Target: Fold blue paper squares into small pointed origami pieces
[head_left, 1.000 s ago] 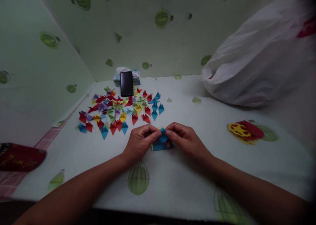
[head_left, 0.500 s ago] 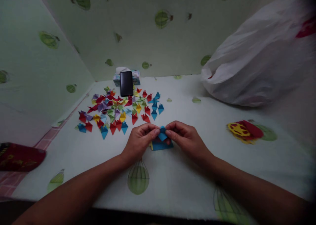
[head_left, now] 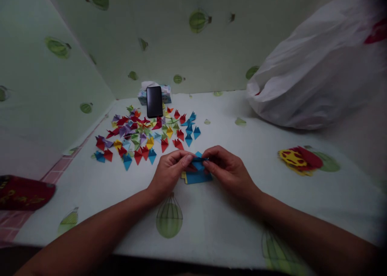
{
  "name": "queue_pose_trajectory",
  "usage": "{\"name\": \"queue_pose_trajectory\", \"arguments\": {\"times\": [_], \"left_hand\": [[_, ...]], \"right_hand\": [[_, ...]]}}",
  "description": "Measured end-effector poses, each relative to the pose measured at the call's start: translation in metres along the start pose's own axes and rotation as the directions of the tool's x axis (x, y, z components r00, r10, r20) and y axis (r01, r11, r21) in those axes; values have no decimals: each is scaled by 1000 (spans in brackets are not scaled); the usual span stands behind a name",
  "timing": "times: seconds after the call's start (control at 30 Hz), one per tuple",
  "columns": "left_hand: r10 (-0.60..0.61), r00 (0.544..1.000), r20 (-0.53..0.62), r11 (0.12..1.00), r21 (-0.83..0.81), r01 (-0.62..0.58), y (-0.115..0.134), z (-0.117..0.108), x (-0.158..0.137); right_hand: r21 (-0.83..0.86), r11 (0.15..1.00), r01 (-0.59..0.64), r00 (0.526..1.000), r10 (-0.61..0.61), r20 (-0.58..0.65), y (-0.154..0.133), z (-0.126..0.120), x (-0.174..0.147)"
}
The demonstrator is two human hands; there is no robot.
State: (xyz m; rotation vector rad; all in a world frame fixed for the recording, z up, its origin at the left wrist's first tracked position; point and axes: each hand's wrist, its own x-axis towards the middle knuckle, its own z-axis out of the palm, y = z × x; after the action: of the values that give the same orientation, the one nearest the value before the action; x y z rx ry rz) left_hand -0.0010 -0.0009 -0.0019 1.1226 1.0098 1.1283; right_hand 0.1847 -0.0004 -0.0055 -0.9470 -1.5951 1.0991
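Presently left hand (head_left: 167, 169) and right hand (head_left: 227, 167) pinching blue paper (head_left: 198, 165) inside worktop's (head_left: 222, 227) front edge, seemingly folding; next move likely needing aligned creasing.

Colour and pattern reference: we record blue paper over a balloon-print bench (head_left: 229, 235).
We identify the folded piece (head_left: 198, 165) and the sheet (head_left: 198, 178) as plain blue, with yellow showing at the sheet's left edge. We list the small paper shapes (head_left: 150, 143) as red, orange, yellow, green, purple and blue; the phone (head_left: 155, 102) as black; the bag (head_left: 314, 74) as white with a red patch. We note green balloon motifs on the pale green wall (head_left: 157, 58) and whitish bench.
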Motion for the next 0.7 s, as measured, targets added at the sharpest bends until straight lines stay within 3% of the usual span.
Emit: {"name": "queue_pose_trajectory", "arguments": {"times": [0.5, 0.7], "left_hand": [[-62, 998, 11, 998, -30, 62, 3, 2, -1], [-86, 996, 21, 996, 27, 86, 6, 4, -1]], "right_hand": [[-8, 994, -111, 993, 111, 45, -6, -3, 1], [-45, 991, -129, 989, 132, 60, -9, -2, 2]]}}
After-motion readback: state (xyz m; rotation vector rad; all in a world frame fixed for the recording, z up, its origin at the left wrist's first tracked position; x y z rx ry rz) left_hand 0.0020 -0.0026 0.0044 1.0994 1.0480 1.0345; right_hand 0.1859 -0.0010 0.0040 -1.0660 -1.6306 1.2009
